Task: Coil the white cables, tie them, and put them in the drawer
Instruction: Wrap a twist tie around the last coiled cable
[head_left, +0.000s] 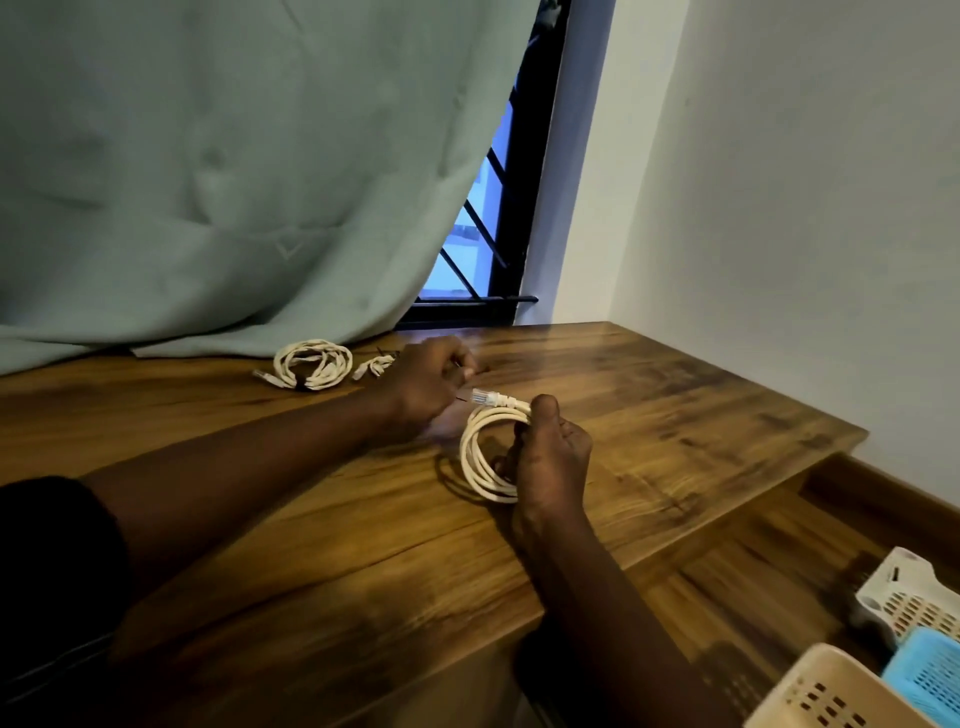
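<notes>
Cable coil, white, was gripped by right hand to hold its loops; thin tie was pinched by left hand.

A white cable is wound into a neat round coil of several loops. It stands tilted, with its lower loops close to the tabletop. The right hand grips the coil's right side, thumb laid over the top. Its plug, which has a clear tip, sticks out to the left from the top of the coil. A second cable, coiled into a looser bundle, lies flat at the back of the tabletop, well off to the left. Just right of it lies a smaller third cable, partly hidden.
</notes>
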